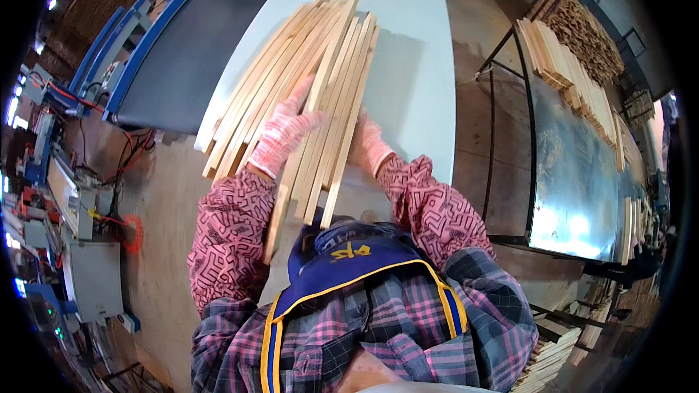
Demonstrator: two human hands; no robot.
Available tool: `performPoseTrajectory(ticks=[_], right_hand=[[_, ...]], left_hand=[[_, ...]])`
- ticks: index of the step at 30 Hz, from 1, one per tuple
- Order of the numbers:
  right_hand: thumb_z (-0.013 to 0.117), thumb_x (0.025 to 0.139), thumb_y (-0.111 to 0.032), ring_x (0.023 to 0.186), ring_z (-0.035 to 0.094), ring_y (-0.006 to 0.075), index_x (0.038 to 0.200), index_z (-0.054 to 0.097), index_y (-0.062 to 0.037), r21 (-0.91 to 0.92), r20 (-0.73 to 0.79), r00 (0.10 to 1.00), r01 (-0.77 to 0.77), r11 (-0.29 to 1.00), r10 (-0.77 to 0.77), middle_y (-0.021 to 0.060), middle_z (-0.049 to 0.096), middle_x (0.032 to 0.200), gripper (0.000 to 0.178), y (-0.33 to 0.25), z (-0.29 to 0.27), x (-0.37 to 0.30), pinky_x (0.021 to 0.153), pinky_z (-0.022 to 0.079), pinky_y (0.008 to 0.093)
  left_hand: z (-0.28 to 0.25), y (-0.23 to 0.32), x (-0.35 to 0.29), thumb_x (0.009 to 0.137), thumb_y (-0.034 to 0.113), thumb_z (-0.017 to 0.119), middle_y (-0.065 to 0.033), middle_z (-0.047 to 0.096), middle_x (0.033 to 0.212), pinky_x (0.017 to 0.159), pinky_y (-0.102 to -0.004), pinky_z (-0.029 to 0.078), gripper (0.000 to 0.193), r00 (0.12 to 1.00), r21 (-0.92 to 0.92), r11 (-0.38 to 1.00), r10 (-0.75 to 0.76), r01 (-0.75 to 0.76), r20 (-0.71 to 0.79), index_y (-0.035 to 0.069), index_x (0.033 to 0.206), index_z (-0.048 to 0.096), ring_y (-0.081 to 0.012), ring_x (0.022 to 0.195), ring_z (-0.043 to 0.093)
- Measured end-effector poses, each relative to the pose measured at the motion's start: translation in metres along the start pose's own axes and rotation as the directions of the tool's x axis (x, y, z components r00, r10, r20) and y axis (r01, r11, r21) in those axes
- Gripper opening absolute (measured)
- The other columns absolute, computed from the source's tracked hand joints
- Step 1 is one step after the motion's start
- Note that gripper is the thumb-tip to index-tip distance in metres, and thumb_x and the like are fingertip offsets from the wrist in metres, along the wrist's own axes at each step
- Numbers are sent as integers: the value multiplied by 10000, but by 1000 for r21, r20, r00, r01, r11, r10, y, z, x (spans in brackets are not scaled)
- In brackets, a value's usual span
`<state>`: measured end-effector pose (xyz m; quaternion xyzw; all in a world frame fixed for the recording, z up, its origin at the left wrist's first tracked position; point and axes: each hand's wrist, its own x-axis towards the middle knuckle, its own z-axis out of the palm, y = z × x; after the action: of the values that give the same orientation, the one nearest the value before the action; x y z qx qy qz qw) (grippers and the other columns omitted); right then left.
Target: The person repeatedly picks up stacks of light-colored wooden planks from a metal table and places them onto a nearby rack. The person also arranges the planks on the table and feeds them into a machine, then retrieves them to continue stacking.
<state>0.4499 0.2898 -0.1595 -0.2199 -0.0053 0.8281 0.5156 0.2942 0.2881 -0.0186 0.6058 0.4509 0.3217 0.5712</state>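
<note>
Long pale wooden strips lie side by side on a light blue-white table point(415, 94). Between my hands is a bundle of several wooden strips point(331, 127), its near ends sticking out past the table edge toward my apron. My left hand point(286, 131), in a pink-and-white knit glove, grips the bundle's left side, thumb across the top. My right hand point(370, 145), gloved alike, closes on the right side, with its fingertips hidden by the wood. One strip in the bundle sits higher and slightly askew. More wooden strips point(266, 69) lie to the left of my left hand.
A dark conveyor belt point(196, 36) in a blue frame stands at the far left. To the right, a metal-topped table point(571, 196) bears stacked wooden strips point(571, 73). Machinery and a grey cabinet point(93, 276) with cables line the left side.
</note>
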Motion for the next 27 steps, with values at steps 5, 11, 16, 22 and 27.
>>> performPoseTrajectory(ticks=[5, 11, 16, 22, 27], right_hand=[[337, 1018, -623, 1301, 525, 360, 1413, 494, -104, -380, 16, 966, -234, 895, 260, 152, 531, 1448, 672, -28, 1, 4, 1050, 449, 531], [494, 967, -541, 926, 659, 290, 1064, 685, -6, -883, 139, 975, 43, -467, -174, 193, 714, 946, 576, -54, 2, 8, 760, 491, 425], [595, 958, -417, 795, 651, 154, 1112, 697, -69, -977, 40, 971, 88, 194, -235, 52, 715, 905, 394, -23, -3, -32, 718, 515, 349], [682, 939, -236, 1041, 659, 232, 1346, 563, 22, -862, 448, 835, 499, 95, -318, 159, 674, 1187, 497, -56, 45, -133, 919, 533, 356], [832, 715, -324, 1359, 418, 347, 1483, 417, -89, -611, 567, 659, -67, -789, -495, 170, 484, 1443, 904, -97, 61, -177, 1149, 310, 493]], left_hand=[[-9, 46, -2, 752, 208, 707, -179, 556, 1377, 1042, -403, 459, 880, 982, 673, 737, 166, -66, -86, 234, 1555, 349, -354, 1225, 570], [-15, 68, 29, 796, 212, 669, -83, 533, 1341, 1010, -413, 468, 742, 919, 996, 20, 386, -89, 74, 322, 1485, 418, -312, 1183, 557], [-26, 62, 55, 846, 261, 593, -36, 584, 1134, 939, -400, 459, 577, 493, 844, -517, 703, -139, 512, 294, 1412, 484, -271, 1037, 579], [-5, 57, 68, 864, 210, 577, -3, 567, 1037, 896, -383, 434, 540, 594, 736, -606, 486, -300, 642, 283, 1391, 486, -211, 965, 569], [19, 80, 61, 886, 193, 571, -7, 597, 1046, 918, -405, 434, 499, 526, 665, -558, 416, -496, 741, 297, 1369, 505, -219, 991, 605]])
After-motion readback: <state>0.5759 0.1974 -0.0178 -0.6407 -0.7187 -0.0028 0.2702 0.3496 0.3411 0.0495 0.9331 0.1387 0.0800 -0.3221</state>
